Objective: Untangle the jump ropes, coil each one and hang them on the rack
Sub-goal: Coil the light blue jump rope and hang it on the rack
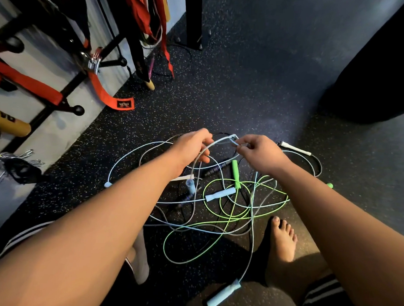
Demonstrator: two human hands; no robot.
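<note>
Both my hands at the knot.
Left hand and right hand pinch a pale blue rope above the tangled ropes.

One wide-angle head-worn view looks forward and steeply down, close over both outstretched forearms, onto the speckled floor, with a wall rack at its upper left edge.

Beneath you lies a dark rubber floor flecked with pale specks, meeting a light grey wall along its left edge, with a black post at its far edge and a big dark rounded bulk at right.
</note>
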